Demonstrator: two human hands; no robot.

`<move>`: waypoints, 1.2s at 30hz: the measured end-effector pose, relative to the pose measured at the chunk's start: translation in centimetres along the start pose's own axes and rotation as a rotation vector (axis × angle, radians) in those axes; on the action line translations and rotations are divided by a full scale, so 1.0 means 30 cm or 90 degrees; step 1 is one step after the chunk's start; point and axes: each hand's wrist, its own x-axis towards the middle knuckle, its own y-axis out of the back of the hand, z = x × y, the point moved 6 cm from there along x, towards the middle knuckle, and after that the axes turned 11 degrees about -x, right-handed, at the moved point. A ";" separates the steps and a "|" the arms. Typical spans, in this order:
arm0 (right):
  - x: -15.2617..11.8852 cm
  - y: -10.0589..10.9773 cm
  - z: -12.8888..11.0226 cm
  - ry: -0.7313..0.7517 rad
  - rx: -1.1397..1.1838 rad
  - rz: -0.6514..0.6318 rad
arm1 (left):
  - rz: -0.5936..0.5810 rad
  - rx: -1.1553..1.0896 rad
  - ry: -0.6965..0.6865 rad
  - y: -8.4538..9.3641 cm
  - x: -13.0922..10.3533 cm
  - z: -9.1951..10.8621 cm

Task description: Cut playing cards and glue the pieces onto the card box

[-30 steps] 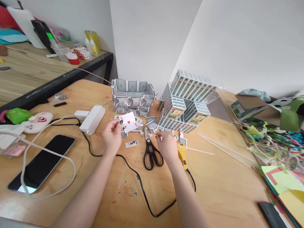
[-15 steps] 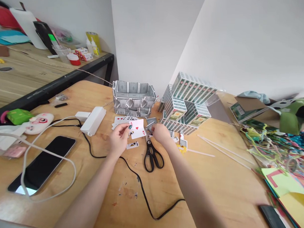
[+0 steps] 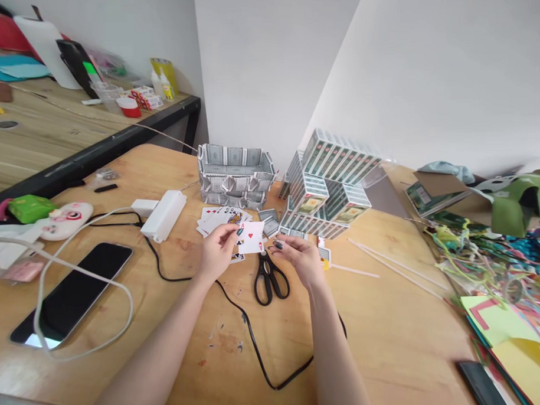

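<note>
An ace of hearts playing card point(image 3: 251, 238) is pinched at its left edge between the thumb and fingers of my left hand point(image 3: 217, 252). Just right of that card is my right hand point(image 3: 301, 260), its fingers stretched out and apart, with nothing visible in them. Black-handled scissors point(image 3: 271, 280) lie below the card, their blades mostly hidden. Face-up cards point(image 3: 211, 214) are fanned out behind my left hand. Some grey-backed cards point(image 3: 268, 217) lie beyond the ace. Behind them stands a basket made of folded cards point(image 3: 235, 180).
Stacked card boxes point(image 3: 317, 195) stand at the back right. A black cable point(image 3: 258, 350) snakes across the table near my forearms. On the left are a phone point(image 3: 74, 293), a white cable and a white power adapter point(image 3: 164, 215). Colourful craft scraps point(image 3: 493, 263) fill the right side.
My right hand has drawn back from the grey-backed cards, and its fingers have spread. My left hand has shifted slightly right with the ace of hearts.
</note>
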 end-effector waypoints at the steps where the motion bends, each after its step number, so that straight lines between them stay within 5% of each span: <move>1: -0.008 0.004 0.012 -0.003 0.010 0.009 | -0.017 0.007 -0.003 -0.008 -0.004 0.003; 11: -0.059 0.035 0.089 -0.028 0.072 0.082 | -0.165 0.089 -0.025 -0.073 -0.041 0.004; 21: -0.087 0.009 0.123 -0.142 0.147 0.124 | -0.172 0.097 -0.052 -0.090 -0.057 0.015; 36: -0.087 0.010 0.127 -0.122 0.164 0.133 | -0.196 0.112 -0.079 -0.113 -0.079 0.027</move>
